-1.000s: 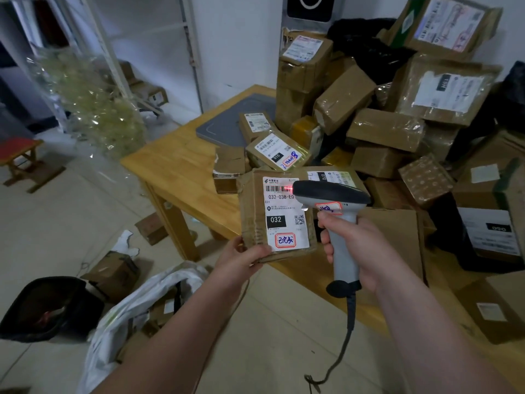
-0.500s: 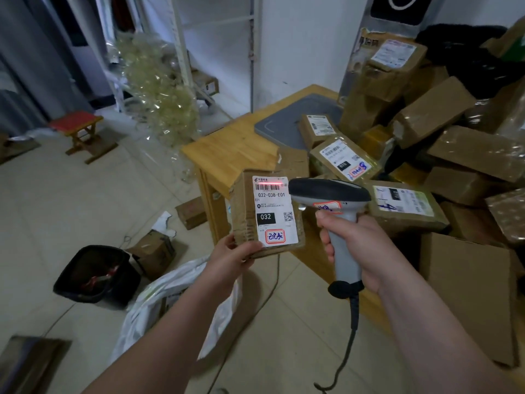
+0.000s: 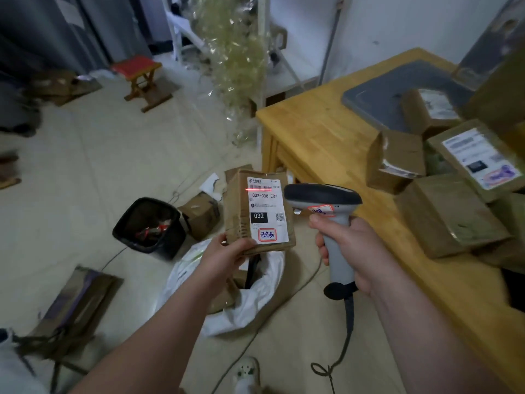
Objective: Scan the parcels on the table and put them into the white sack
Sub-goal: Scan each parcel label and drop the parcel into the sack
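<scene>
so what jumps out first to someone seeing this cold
The parcel held up at centre by the left hand, with a red scan line across its barcode. Just right of it, the right hand grips the scanner aimed at it. Below them the white sack lies open on the floor, and more parcels crowd the table at right.

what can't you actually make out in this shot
1. Inside of the white plastic sack: head view, largely hidden by the left hand and the brown cardboard parcel it holds.
2. White label on the taped brown parcel on the wooden table: head view, too blurred to read.
3. Brown parcel pile: head view, cut off by the right edge.
</scene>
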A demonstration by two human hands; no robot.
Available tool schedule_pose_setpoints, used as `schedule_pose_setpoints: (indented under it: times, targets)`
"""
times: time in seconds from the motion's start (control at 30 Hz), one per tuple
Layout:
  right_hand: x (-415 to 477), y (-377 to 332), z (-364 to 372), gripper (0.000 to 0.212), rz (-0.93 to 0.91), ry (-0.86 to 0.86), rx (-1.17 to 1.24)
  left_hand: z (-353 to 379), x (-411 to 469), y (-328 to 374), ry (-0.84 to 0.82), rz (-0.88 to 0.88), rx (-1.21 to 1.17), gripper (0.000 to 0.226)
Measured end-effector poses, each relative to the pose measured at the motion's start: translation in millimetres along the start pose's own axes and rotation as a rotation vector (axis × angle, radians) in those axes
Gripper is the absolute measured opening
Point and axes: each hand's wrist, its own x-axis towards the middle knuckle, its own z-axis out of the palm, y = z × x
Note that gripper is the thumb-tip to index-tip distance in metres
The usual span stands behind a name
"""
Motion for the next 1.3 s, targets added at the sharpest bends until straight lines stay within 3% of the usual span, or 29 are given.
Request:
schedule_pose_setpoints:
  times: [0.13,0.2,0.27,0.37,0.53,0.8,0.93,1.1,1.3]
  targets:
    - [36.7,33.7,33.2,0.015,0.079,-0.05,-0.018,-46.9,27.5,-23.4,0.199,-0.077,0.01,0.06]
    - [55.9,55.7,46.2,0.017,0.115,-0.055,-0.041,-70.6,40.2,-42.1,0.352,-0.118,0.062,0.069]
    - [76.0,80.4,55.8,0.02,0.147,-0.054,-0.076,-89.3,48.8,-62.1,0.512,-0.165,0.177,0.085]
    - [108.0,124.8,64.3,0.021,0.205,-0.039,-0.122,-107.9,64.1,-96.7,0.647,-0.201,0.417,0.089]
    - [165.3,210.8,65.8,0.017,0.291,-0.012,-0.149,-112.2,115.5,-160.2,0.574,-0.168,0.695,0.095]
    - [278.2,367.2,58.7,0.013,0.399,0.052,0.025,-77.9,241.9,-271.7,0.31,-0.137,0.826,0.097]
    - [335.6,447.6,63.9,0.023,0.445,0.048,0.102,-76.4,289.8,-310.5,0.426,-0.079,1.077,0.076]
    - [381.2,519.8,65.7,0.056,0.538,0.012,0.158,-83.6,317.5,-346.5,0.482,-0.098,1.072,0.078]
    - [397.9,530.4,53.5,0.03,0.598,-0.059,0.116,-57.6,322.0,-340.7,0.477,-0.127,1.093,0.08]
